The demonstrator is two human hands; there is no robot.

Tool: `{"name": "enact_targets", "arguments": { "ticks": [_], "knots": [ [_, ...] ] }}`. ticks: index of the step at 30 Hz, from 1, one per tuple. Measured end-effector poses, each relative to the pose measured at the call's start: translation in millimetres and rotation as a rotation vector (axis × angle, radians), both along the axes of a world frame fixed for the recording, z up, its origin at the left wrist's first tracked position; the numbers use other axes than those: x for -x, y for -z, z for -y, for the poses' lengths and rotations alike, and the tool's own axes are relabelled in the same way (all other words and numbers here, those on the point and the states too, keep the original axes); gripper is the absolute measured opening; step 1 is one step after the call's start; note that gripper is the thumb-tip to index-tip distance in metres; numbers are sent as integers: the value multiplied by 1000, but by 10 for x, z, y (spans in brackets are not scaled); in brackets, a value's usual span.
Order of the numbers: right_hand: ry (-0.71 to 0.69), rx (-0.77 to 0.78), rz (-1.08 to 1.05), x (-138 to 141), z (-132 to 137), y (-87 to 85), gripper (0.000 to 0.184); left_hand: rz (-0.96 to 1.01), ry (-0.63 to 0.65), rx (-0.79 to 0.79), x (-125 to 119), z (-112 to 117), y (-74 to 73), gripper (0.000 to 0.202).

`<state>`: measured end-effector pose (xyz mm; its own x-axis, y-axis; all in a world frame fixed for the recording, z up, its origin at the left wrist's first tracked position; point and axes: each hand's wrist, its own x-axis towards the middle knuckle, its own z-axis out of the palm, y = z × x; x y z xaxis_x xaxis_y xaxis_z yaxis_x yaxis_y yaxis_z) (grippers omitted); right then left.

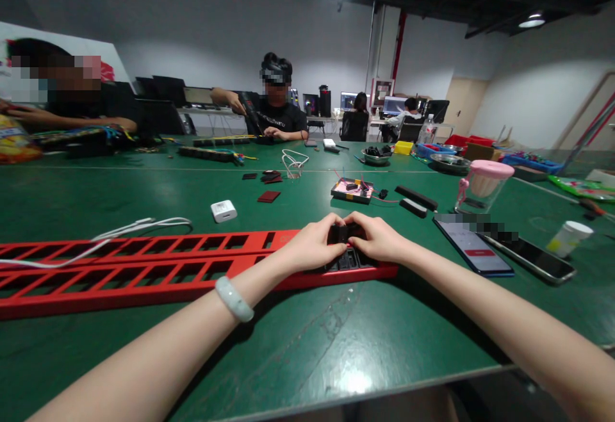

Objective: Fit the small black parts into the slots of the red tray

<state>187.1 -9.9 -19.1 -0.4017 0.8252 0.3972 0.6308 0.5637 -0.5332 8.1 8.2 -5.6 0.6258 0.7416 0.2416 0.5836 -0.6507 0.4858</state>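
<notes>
We grasp a small black part [340, 235] between the fingers and thumbs of our left hand [314, 244] and right hand [379, 237], just over the right end of the long red frame [244, 265]. Dark pieces sit in the slots below; our fingers hide some detail. A white cable [29, 264] lies across the frame's left end, in the way there, and a white charger [223, 211] rests just behind it. Beyond our hands we see a shallow tray [352, 198] with wires and two dark bars. Right of our right hand, a phone [473, 249] lies near our forearm, with a pink-lidded cup [485, 188] behind it.
</notes>
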Motion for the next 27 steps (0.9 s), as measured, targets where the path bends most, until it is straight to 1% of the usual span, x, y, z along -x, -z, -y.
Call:
{"name": "enact_targets", "arguments": {
  "ticks": [4,8,11,14,17,20,22,25,27],
  "knots": [
    [-64,-46,-100,5,-26,26,31,85,-14,5,-1,-46,23,20],
    [-66,-63,-179,12,-27,19,29,137,-16,-16,0,-79,38,16],
    [-53,-62,-209,27,-26,12,28,149,-42,6,4,-88,38,16],
    [-43,-91,-226,42,-34,16,28,178,-77,37,6,-98,33,19],
    [-11,-152,-238,37,-57,27,32,275,-84,78,-3,-123,27,24],
    [5,-217,-191,13,-100,43,37,419,-52,77,-17,-164,24,30],
    [-3,-210,-112,1,-134,55,38,449,-36,65,-22,-191,26,33],
    [-15,-147,30,3,-164,65,34,362,-48,68,-18,-208,34,40],
    [-22,-133,107,16,-167,61,30,273,-53,29,-14,-199,39,44]
  ]
}}
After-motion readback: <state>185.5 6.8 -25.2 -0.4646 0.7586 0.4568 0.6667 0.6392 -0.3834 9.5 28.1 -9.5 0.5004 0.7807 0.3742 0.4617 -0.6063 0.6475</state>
